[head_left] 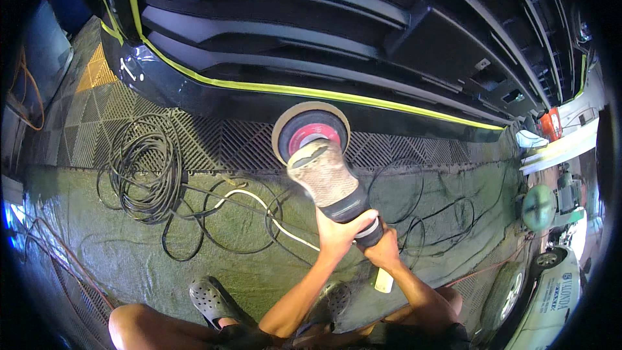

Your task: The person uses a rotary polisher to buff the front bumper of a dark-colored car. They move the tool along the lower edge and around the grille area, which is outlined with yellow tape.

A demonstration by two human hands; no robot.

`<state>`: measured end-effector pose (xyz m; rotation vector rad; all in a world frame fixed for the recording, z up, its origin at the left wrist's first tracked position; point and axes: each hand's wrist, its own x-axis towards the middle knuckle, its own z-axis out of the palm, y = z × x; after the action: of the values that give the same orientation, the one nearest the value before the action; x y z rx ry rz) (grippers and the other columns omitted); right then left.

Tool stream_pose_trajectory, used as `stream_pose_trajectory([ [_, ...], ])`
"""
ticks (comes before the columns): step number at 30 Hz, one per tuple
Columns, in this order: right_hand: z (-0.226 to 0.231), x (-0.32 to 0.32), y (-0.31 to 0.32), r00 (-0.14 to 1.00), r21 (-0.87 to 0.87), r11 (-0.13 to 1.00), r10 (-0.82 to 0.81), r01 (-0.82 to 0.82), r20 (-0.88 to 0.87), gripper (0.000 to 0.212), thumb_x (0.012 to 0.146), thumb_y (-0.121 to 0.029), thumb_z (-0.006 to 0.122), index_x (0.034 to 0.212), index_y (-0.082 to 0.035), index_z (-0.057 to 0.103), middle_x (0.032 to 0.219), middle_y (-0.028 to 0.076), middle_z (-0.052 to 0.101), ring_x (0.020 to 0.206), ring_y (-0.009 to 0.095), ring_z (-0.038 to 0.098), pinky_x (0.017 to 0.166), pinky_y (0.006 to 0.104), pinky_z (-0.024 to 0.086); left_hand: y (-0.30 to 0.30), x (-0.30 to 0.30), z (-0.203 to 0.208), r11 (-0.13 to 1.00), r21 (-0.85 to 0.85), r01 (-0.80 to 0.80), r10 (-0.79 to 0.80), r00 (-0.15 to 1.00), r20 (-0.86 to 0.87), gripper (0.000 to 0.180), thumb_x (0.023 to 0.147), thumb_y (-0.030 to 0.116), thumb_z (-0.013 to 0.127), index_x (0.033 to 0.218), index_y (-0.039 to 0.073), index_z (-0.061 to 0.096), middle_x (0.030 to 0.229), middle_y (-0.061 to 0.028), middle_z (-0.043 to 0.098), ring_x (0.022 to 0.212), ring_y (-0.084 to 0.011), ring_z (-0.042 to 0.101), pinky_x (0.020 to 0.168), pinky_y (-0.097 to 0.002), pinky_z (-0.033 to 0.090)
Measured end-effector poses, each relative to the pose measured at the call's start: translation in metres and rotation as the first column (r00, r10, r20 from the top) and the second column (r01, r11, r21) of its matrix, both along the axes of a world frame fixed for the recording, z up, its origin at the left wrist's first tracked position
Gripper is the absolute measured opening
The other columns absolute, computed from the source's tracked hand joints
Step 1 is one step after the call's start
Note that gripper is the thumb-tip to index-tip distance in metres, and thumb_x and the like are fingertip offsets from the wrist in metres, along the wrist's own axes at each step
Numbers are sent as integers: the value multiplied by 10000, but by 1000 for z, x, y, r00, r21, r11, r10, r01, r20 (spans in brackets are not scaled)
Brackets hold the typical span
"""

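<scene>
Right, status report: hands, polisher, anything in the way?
Left hand and right hand gripping polisher. Round head by lower edge of dark bumper, contact unclear. Black cable coiled underfoot, off left.

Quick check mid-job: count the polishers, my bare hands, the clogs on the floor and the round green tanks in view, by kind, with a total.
Polisher: 1
Left hand and right hand: 2
Left clog and right clog: 2
Round green tank: 1
Total: 6
</scene>
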<state>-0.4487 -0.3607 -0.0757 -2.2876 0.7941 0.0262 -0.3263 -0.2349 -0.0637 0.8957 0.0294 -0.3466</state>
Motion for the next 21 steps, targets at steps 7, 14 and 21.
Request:
stream_pose_trajectory([
  [7, -29, 34, -4, 976, 175, 982, 38, -76, 213, 672, 705, -161, 937, 1296, 9, 667, 1060, 217, 813, 1011, 422, 805, 916, 464, 619, 4, 25, -4, 991, 95, 92, -94, 995, 22, 756, 743, 143, 1027, 1339, -21, 591, 1220, -106, 715, 1085, -191, 697, 971, -376, 586],
  [14, -9, 94, 24, 955, 54, 970, 221, -236, 198, 630, 685, -101, 865, 1251, 22, 618, 1009, 274, 788, 1025, 474, 784, 844, 502, 630, 55, 67, 2, 996, 73, -41, 38, 998, 40, 498, 754, 99, 1012, 1159, 2, 740, 1096, -58, 767, 973, -156, 733, 915, -342, 607],
  [21, 42, 132, 56, 958, -90, 954, 286, -286, -11, 603, 728, -169, 862, 1250, -4, 606, 1001, 325, 762, 976, 535, 749, 861, 572, 608, 86, 90, 3, 953, -227, -202, 215, 976, 32, 751, 839, 50, 892, 1497, 5, 534, 1354, -155, 676, 1251, -331, 693, 1098, -504, 581],
])
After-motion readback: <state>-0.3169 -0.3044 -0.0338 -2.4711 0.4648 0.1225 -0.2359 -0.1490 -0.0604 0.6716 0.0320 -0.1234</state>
